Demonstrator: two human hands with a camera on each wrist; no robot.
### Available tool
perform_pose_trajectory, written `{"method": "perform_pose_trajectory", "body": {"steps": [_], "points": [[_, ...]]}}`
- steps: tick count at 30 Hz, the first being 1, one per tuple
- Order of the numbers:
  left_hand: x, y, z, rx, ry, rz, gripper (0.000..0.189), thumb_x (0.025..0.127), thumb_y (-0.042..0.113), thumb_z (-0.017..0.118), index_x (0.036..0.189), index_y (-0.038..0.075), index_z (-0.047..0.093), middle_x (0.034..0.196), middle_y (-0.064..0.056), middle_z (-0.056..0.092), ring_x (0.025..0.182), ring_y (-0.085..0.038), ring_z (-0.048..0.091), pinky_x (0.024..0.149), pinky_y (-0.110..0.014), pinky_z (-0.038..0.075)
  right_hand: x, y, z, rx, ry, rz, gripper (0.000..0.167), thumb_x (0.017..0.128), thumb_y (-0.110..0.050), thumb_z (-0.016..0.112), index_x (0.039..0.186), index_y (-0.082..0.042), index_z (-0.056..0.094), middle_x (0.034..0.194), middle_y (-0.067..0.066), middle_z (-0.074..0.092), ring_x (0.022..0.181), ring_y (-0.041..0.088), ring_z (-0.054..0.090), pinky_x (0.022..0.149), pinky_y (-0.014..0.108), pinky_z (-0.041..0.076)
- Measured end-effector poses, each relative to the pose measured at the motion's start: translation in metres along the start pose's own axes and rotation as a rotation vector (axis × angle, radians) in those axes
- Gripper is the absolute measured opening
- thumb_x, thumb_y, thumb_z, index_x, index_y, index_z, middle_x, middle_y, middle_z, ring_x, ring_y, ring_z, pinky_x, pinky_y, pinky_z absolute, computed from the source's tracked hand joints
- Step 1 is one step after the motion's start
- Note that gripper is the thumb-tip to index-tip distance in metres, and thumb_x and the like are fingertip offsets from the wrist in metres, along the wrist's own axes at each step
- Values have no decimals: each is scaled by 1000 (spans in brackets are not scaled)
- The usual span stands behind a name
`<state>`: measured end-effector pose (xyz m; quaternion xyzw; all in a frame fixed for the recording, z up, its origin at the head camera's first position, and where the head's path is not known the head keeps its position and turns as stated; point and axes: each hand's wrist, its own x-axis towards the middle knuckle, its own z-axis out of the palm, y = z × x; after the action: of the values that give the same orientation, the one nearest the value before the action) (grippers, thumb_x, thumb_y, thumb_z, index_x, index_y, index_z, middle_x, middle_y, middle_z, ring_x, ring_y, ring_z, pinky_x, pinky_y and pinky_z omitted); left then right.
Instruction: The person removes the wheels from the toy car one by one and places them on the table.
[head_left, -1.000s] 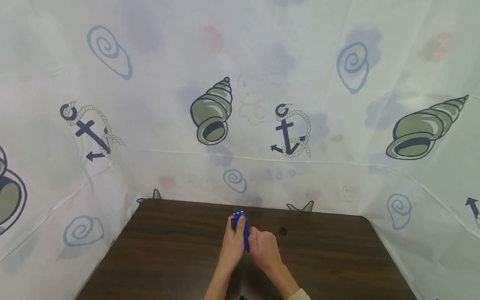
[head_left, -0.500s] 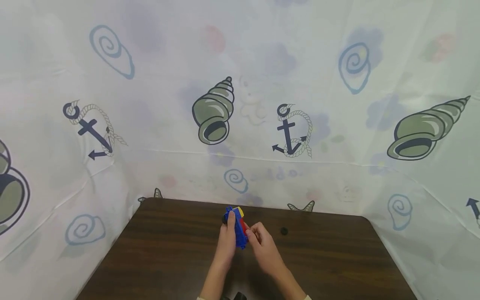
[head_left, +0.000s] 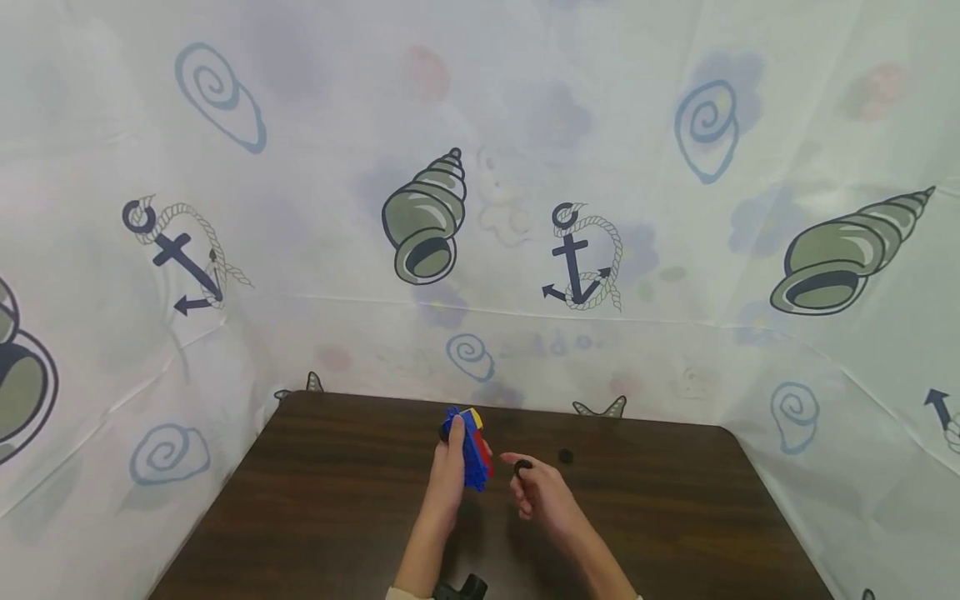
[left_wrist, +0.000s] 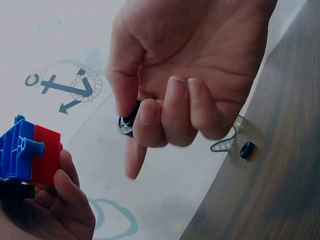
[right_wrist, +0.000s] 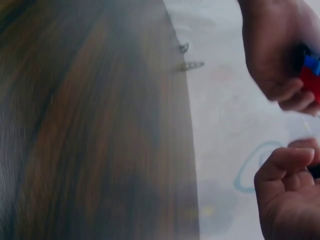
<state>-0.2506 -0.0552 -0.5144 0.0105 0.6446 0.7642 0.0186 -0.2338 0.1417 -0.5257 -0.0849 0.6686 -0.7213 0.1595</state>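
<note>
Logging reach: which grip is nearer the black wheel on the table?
Right. In the head view, the right grip is below-left of the wheel; the left grip farther left.

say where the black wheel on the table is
In the head view, the black wheel lies on the table toward its far edge, just beyond the right hand and to the right of the blue toy.

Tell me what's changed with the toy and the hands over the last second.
The right hand has drawn away rightward from the toy, and a black wheel now shows in its grip. The toy has turned, so its red side shows. The left hand still grips the toy; the loose wheel stays on the table.
</note>
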Motion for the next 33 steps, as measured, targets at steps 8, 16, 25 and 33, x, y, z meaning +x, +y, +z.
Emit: {"method": "perform_pose_trajectory", "body": {"steps": [8, 16, 25, 33], "points": [[-4, -1, 2, 96, -37, -19, 83, 111, 68, 37, 155, -2, 40, 136, -23, 67, 120, -31, 70, 106, -52, 56, -4, 9, -31, -189, 112, -55, 35, 116, -22, 50, 145, -5, 41, 88, 6, 68, 69, 14, 63, 69, 30, 56], [-4, 1, 1, 155, -170, 21, 70, 110, 59, 51, 153, 7, 35, 138, -24, 65, 126, -30, 68, 114, -58, 50, -7, 10, -68, -181, 281, -15, 34, 115, -23, 52, 140, -1, 62, 85, 5, 67, 68, 15, 65, 68, 29, 58], [-4, 2, -4, 174, -181, 57, 61, 109, 54, 58, 154, 19, 34, 153, -22, 57, 137, -39, 62, 118, -67, 43, -5, 18, -109, -225, 399, -12, 38, 114, -20, 54, 145, 3, 58, 92, 14, 72, 71, 18, 70, 70, 28, 57], [-2, 2, -6, 195, -162, 76, 57, 108, 52, 61, 151, 23, 36, 139, -21, 64, 121, -30, 71, 107, -58, 55, -3, 26, -134, -324, 493, 31, 40, 111, -23, 62, 140, 6, 60, 96, 11, 73, 77, 17, 65, 68, 28, 56]]}}
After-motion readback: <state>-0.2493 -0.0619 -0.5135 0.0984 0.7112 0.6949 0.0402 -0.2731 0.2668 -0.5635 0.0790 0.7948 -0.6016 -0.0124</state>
